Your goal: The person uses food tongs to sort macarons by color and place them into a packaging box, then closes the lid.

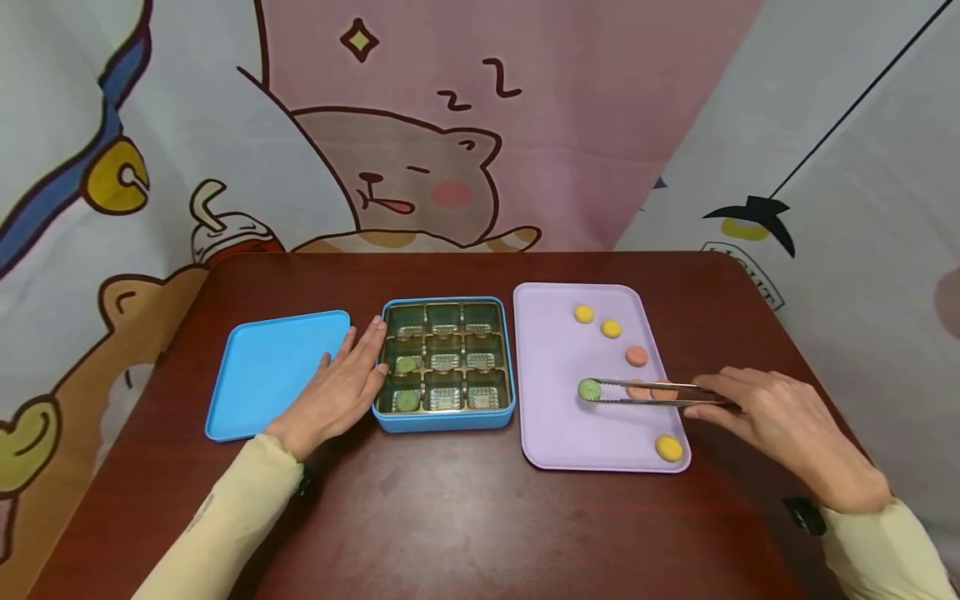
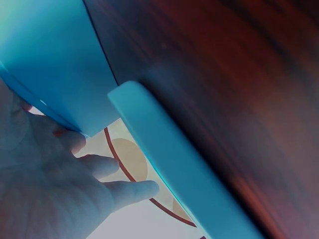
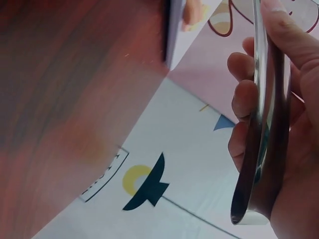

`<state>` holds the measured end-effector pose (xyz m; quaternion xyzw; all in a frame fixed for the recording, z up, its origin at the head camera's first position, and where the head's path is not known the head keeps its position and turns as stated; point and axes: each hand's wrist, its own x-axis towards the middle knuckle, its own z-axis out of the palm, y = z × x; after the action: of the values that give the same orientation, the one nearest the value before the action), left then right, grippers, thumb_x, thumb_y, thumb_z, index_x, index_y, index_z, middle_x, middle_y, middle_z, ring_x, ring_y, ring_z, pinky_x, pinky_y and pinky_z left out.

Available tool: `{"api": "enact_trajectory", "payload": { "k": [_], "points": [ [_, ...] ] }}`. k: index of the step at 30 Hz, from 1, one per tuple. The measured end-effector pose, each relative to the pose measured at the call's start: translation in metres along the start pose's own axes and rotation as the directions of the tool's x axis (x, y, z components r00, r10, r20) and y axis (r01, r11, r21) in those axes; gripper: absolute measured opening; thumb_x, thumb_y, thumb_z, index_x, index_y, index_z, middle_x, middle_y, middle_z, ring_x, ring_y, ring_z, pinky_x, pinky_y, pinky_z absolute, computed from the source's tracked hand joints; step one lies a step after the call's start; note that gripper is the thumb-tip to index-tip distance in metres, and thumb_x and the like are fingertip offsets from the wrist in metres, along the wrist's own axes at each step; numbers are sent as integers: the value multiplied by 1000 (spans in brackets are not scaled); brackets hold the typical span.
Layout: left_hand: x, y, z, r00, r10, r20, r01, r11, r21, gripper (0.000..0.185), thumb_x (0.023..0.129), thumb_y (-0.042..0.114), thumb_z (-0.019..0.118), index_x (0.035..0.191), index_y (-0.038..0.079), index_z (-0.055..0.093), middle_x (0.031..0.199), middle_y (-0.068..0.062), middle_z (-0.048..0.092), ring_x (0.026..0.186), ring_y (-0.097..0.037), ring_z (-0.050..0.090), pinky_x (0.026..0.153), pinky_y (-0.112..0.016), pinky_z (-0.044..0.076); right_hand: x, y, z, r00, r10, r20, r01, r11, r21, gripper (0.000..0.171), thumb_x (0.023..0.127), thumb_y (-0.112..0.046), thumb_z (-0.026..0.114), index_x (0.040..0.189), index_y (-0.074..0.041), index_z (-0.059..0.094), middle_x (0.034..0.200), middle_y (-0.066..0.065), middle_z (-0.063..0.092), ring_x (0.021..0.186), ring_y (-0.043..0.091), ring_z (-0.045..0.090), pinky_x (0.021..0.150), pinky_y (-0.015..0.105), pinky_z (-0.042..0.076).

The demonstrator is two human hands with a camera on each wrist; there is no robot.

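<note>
My right hand (image 1: 783, 429) holds metal tongs (image 3: 269, 114), thumb on one arm and fingers round the other. Their tips lie on either side of a small round green piece (image 1: 589, 389), like a macaron, over the lilac tray (image 1: 555, 442). Beneath the tongs' arms are two orange round pieces (image 1: 664, 391). My left hand (image 1: 333, 400) has its fingers stretched out, fingertips at the left rim of a blue box (image 1: 446, 422). Inside the box, a gold-coloured divider (image 1: 444, 342) forms square compartments. One green piece (image 1: 406, 365) sits in the middle-left compartment, another (image 1: 407, 401) in the front-left one.
A blue lid (image 1: 262, 375) lies left of the box, partly under my left hand. On the tray are another orange piece (image 1: 637, 356) and three yellow ones (image 1: 669, 448), two at the back and one front right. A patterned cloth (image 1: 600, 125) hangs behind the brown table (image 1: 450, 517).
</note>
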<state>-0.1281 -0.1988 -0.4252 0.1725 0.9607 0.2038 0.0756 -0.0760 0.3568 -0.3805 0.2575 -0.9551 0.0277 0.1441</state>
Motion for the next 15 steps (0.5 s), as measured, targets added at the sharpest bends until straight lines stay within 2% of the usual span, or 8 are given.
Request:
{"api": "enact_trajectory", "payload": {
  "k": [7,15],
  "points": [
    [0,0,0,1000,3,4,-3,1000,-5,64,115,37,30,168,14,4,174,-3,0,158,-40,0,115,-77,11,16,-11,-3,999,-36,-38,36,999,-1,39,73,-40,90,103,-17,80,78,-7,66,56,5,48,46,27,39],
    [-1,0,0,1000,4,7,-4,1000,-5,63,115,37,30,168,15,4,174,-2,-1,158,-40,0,115,-77,10,37,-23,-6,993,-93,-70,94,996,7,40,72,-41,91,101,-16,80,73,-12,59,57,3,40,47,24,37]
  ]
}}
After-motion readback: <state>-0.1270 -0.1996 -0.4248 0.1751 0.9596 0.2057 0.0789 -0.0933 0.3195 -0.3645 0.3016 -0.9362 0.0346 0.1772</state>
